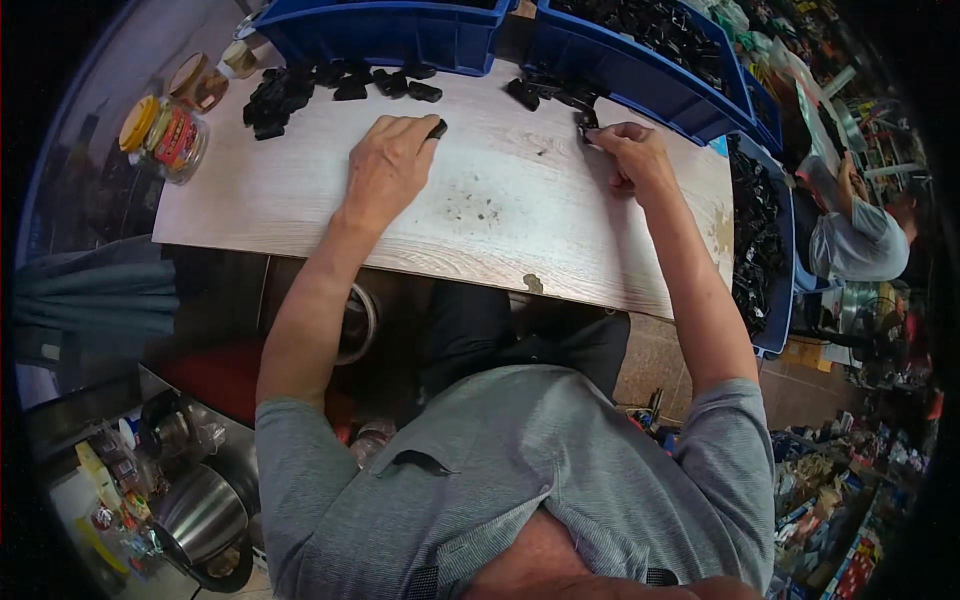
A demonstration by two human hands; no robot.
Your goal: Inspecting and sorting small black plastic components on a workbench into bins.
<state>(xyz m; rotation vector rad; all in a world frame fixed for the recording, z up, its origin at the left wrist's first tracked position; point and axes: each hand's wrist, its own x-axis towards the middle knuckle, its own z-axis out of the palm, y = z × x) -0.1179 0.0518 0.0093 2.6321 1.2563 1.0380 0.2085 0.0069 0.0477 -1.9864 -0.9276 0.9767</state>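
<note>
My left hand (392, 165) is over the middle-left of the pale wooden table, its fingers closed round a small black plastic piece (437, 129) that shows past the fingertips. Farther right, my right hand (636, 158) pinches another small black piece (587, 124) between thumb and forefinger, just in front of a blue bin. What kind of part these are is too small to tell. Beyond my left hand lies a heap of similar black pieces (278, 100), with several more in a row toward the right. A smaller group of black pieces (545, 90) lies beyond and left of my right hand.
Two blue bins (385, 38) (640, 92) line the table's far edge; the right one holds black parts. Another blue bin (785, 290) of black pieces stands beside the right edge. A yellow-lidded jar (170, 140) is at the left. Another person (865, 240) sits far right.
</note>
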